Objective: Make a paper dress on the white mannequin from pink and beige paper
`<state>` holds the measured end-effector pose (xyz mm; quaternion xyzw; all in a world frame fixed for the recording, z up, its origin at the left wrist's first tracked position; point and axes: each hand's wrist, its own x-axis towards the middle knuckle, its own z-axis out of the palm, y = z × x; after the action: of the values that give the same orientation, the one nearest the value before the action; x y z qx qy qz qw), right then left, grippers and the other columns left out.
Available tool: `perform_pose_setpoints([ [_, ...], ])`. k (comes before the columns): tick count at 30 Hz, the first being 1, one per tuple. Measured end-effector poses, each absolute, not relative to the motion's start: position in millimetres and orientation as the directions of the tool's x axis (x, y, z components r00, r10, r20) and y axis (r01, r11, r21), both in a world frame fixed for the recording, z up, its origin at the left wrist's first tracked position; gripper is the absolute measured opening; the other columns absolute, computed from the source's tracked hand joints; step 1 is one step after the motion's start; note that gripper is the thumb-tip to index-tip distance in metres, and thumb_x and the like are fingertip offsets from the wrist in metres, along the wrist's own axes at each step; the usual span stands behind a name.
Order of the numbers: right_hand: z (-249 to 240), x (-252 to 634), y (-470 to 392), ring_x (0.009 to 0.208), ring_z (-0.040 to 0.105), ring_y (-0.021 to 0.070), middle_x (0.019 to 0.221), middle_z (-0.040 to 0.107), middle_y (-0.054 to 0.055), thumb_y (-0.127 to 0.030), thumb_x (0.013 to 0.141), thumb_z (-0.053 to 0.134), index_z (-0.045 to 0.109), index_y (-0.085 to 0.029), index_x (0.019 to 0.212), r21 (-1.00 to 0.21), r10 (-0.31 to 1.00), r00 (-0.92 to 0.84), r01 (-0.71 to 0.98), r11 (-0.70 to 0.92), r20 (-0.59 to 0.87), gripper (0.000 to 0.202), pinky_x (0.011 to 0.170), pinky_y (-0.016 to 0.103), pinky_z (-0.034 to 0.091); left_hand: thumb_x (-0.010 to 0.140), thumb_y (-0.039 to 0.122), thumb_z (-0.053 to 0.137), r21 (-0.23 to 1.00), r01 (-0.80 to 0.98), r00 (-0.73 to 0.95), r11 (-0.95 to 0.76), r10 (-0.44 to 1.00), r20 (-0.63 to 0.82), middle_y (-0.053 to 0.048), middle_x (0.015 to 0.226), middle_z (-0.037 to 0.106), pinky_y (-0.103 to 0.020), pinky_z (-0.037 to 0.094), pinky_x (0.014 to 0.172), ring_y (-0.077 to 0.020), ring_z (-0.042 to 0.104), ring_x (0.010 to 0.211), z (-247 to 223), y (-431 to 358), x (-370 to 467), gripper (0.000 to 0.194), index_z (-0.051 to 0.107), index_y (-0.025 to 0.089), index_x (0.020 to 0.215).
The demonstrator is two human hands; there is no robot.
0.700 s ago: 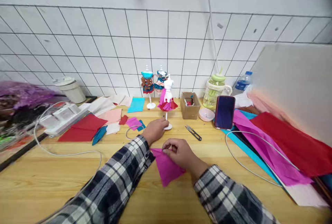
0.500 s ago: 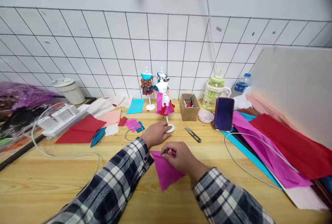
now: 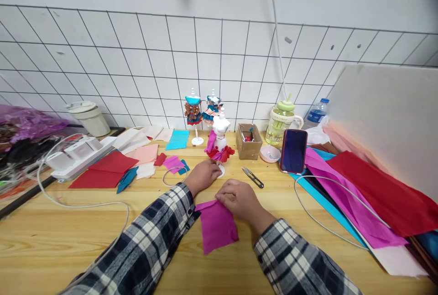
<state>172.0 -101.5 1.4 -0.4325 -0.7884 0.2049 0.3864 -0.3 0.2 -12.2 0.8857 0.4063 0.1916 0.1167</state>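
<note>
A small white dress form [image 3: 221, 131] wears a ruffled red and magenta skirt, with a magenta strip at its side. My left hand [image 3: 204, 176] is closed at the foot of its stand, fingers on the round white base [image 3: 221, 171]. Closer to me, a magenta square of crepe paper or thin cloth [image 3: 218, 229] lies on the table. My right hand [image 3: 237, 199] pinches its upper edge between thumb and fingers. Thread snips [image 3: 253, 177] lie just beyond the right hand.
Two dressed miniature forms [image 3: 193, 110] stand behind. A cardboard box [image 3: 249, 142], pink dish [image 3: 270, 153], phone [image 3: 293, 151] and drink jug [image 3: 282, 121] are at right, beside coloured sheets [image 3: 376, 190]. Red pieces [image 3: 106, 169], a power strip [image 3: 82, 160] and a cable [image 3: 85, 204] lie left.
The small dress form has come slightly nearer and turned, its magenta strip now further round the side. The magenta square has swung round and shows more of its face under my right hand.
</note>
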Motion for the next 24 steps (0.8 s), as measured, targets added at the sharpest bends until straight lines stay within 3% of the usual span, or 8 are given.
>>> perform_pose_setpoints([
  [2, 5, 178, -101, 0.071, 0.058, 0.0148, 0.071, 0.063, 0.002, -0.029, 0.089, 0.057, 0.066, -0.020, 0.069, -0.621, 0.795, -0.159, 0.543, 0.565, 0.585, 0.024, 0.068, 0.027, 0.043, 0.087, 0.033, 0.059, 0.437, 0.678, 0.544, -0.591, 0.804, 0.241, -0.006, 0.093, 0.071, -0.030, 0.048, 0.081, -0.0197, 0.064, 0.088, -14, 1, -2, 0.019, 0.072, 0.019, 0.085],
  [4, 9, 185, -100, 0.070, 0.056, 0.0151, 0.069, 0.060, 0.002, -0.030, 0.090, 0.056, 0.062, -0.019, 0.070, -0.600, 0.724, 0.024, 0.580, 0.552, 0.689, 0.024, 0.069, 0.028, 0.043, 0.082, 0.037, 0.064, 0.523, 0.669, 0.484, -0.528, 0.843, 0.232, -0.004, 0.091, 0.072, -0.028, 0.050, 0.076, -0.0187, 0.066, 0.082, -16, 1, -3, 0.022, 0.070, 0.018, 0.092],
  [7, 13, 194, -95, 0.072, 0.055, 0.0158, 0.074, 0.061, 0.001, -0.032, 0.089, 0.058, 0.062, -0.020, 0.080, -0.622, 0.682, 0.173, 0.607, 0.495, 0.711, 0.015, 0.068, 0.029, 0.043, 0.080, 0.040, 0.066, 0.653, 0.622, 0.404, -0.432, 0.892, 0.205, -0.005, 0.091, 0.074, -0.027, 0.052, 0.067, -0.0192, 0.069, 0.077, -19, 3, -4, 0.037, 0.065, 0.015, 0.107],
  [10, 13, 198, -92, 0.075, 0.056, 0.0171, 0.079, 0.063, 0.002, -0.035, 0.088, 0.061, 0.064, -0.020, 0.087, -0.644, 0.675, 0.231, 0.611, 0.460, 0.701, 0.015, 0.069, 0.030, 0.044, 0.082, 0.039, 0.062, 0.720, 0.563, 0.403, -0.406, 0.896, 0.190, -0.006, 0.090, 0.075, -0.028, 0.053, 0.069, -0.0209, 0.070, 0.080, -18, 1, -2, 0.032, 0.068, 0.015, 0.101],
  [15, 20, 198, -95, 0.079, 0.057, 0.0182, 0.084, 0.067, 0.003, -0.037, 0.087, 0.064, 0.065, -0.021, 0.088, -0.626, 0.643, 0.247, 0.626, 0.466, 0.725, 0.017, 0.072, 0.032, 0.044, 0.085, 0.038, 0.057, 0.715, 0.526, 0.465, -0.460, 0.860, 0.212, -0.003, 0.092, 0.076, -0.027, 0.050, 0.077, -0.0201, 0.069, 0.085, -8, -12, 3, 0.027, 0.072, 0.019, 0.097],
  [24, 32, 197, -99, 0.082, 0.064, 0.0189, 0.082, 0.073, 0.001, -0.034, 0.085, 0.069, 0.069, -0.022, 0.080, -0.536, 0.582, 0.192, 0.676, 0.505, 0.790, 0.012, 0.081, 0.035, 0.044, 0.087, 0.033, 0.056, 0.575, 0.577, 0.576, -0.581, 0.788, 0.218, -0.002, 0.084, 0.075, -0.022, 0.043, 0.065, -0.0170, 0.068, 0.077, -6, -23, 11, 0.024, 0.073, 0.020, 0.098],
])
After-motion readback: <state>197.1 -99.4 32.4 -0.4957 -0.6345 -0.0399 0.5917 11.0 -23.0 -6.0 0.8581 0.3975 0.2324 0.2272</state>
